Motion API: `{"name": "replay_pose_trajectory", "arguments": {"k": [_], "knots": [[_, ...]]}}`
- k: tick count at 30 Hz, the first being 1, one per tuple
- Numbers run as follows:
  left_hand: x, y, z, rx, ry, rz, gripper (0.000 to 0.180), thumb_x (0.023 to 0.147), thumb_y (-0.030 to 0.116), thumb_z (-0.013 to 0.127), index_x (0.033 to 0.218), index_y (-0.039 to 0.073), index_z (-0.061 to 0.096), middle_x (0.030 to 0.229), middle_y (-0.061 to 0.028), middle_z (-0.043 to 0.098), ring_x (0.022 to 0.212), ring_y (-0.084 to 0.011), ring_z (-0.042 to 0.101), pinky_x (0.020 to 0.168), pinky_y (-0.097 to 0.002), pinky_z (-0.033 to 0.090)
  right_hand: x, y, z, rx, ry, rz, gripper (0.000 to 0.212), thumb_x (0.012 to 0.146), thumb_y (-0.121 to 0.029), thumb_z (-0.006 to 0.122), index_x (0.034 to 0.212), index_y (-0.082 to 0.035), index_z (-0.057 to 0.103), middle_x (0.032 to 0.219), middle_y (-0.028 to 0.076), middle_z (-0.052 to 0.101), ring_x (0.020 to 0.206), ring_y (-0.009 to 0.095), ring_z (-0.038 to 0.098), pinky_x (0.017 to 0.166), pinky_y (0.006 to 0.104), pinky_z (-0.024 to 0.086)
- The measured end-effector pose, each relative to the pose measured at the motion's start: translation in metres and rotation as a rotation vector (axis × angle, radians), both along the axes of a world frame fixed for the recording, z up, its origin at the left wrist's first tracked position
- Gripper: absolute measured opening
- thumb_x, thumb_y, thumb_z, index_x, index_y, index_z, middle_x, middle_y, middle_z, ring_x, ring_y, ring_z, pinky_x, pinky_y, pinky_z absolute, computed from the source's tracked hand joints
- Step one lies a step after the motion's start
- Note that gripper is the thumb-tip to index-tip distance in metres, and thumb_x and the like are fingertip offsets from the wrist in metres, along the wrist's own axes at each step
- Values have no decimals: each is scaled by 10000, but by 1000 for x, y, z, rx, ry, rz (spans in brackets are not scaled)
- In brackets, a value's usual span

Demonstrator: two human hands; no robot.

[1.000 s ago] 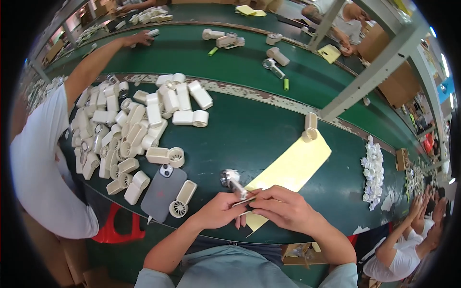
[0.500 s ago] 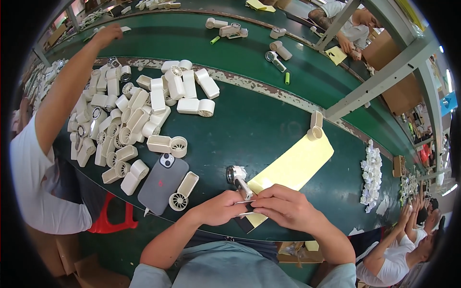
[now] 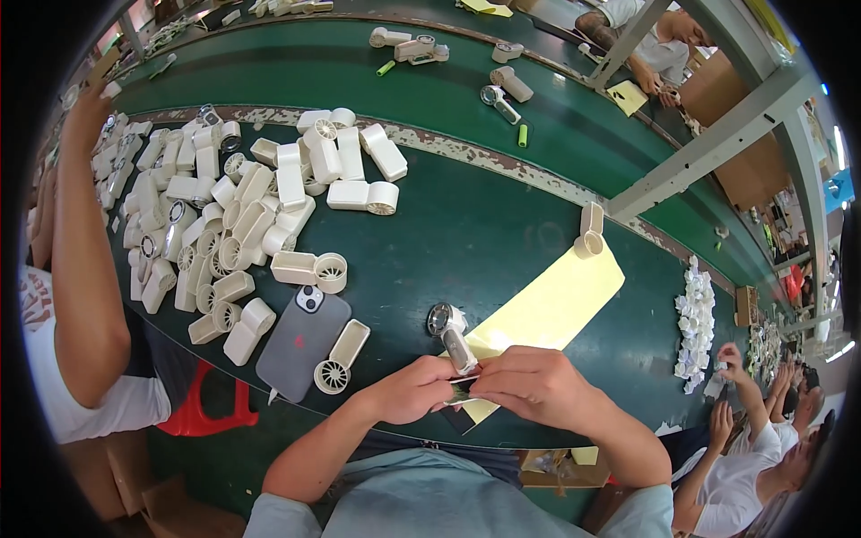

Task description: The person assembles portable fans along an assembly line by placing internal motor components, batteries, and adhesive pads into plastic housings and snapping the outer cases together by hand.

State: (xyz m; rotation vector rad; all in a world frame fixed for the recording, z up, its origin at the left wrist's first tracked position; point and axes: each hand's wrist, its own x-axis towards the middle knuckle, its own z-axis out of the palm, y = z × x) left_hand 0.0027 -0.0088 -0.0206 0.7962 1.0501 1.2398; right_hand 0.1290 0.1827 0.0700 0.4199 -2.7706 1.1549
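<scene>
My left hand (image 3: 413,390) and my right hand (image 3: 529,386) meet at the table's near edge, fingers pinched together. Between them is a thin, flat, light-edged piece (image 3: 463,380), mostly hidden by the fingers. Just beyond the fingertips lies a small white fan part (image 3: 456,336) with a round, dark, silver-rimmed head; its handle end reaches my fingers, and I cannot tell whether they grip it. A yellow sheet (image 3: 547,305) extends from under my right hand toward the far right, with a dark flat piece (image 3: 459,420) at its near end.
Many cream fan housings (image 3: 256,197) are heaped at the left. A grey phone (image 3: 305,345) and a single housing (image 3: 343,357) lie nearer. One housing (image 3: 589,231) rests on the sheet's far end. Small white parts (image 3: 693,327) are piled right. Beyond runs a green conveyor belt (image 3: 314,67); co-workers sit both sides.
The fan part has turned slightly, its head shifting right and its handle showing more broadly. My hands barely moved. The left co-worker's arm drew farther left, and items on the belt slid left.
</scene>
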Motion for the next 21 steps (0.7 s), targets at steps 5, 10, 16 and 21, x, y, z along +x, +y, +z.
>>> {"name": "replay_pose_trajectory", "arguments": {"k": [5,10,16,21], "knots": [[2,2,1,14,47,21,274,851,9,438,1050,-49,618,841,-45,603,666,-107,497,612,-276,410,2,-1,-2,53,33,42,187,789,-16,743,975,-30,740,981,99,720,866,262,692,757,355,585],[2,2,9,50,110,51,232,871,9,438,1014,-35,616,829,-35,587,658,-102,484,609,-277,401,4,-5,-1,71,-8,17,202,797,-12,754,998,-30,743,992,91,726,910,265,701,794,360,591],[1,2,9,39,68,40,175,936,51,476,998,-20,624,805,-19,571,662,-87,471,611,-272,389,5,-3,-5,40,-16,4,204,802,-23,793,1002,-38,754,986,74,739,941,260,711,809,359,594],[-1,4,18,10,70,11,203,964,59,506,1097,-11,641,829,8,550,701,-61,455,635,-248,390,-1,3,-6,63,51,77,297,730,4,735,1022,-52,742,990,85,723,876,252,692,761,346,586]]}}
